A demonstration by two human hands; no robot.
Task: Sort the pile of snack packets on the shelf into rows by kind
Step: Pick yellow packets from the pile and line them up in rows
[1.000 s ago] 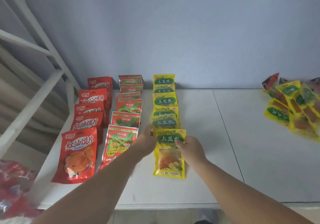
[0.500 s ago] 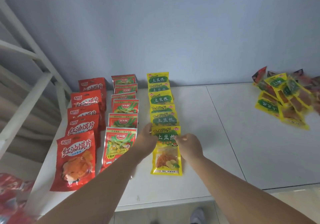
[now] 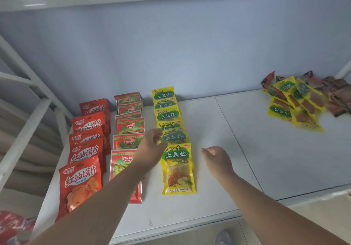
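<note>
Both hands hold nothing right now. The left hand [image 3: 152, 146] hangs loosely curled just left of the front yellow packet [image 3: 177, 169], and the right hand [image 3: 216, 159] sits relaxed just right of it. These pouches look light, floppy and slick, so I'd pinch a top corner (sealed seam, not the puffy middle). A second ago both hands pinched that packet's top corners; now it lies released. The unsorted pile [image 3: 296, 102] is well off beyond the right hand.

Three overlapping rows lie on the shelf [image 3: 218, 123]: red packets [image 3: 83, 180], red-green packets [image 3: 130, 127], yellow packets [image 3: 177, 170]. A mixed pile [image 3: 296, 104] lies far right.
</note>
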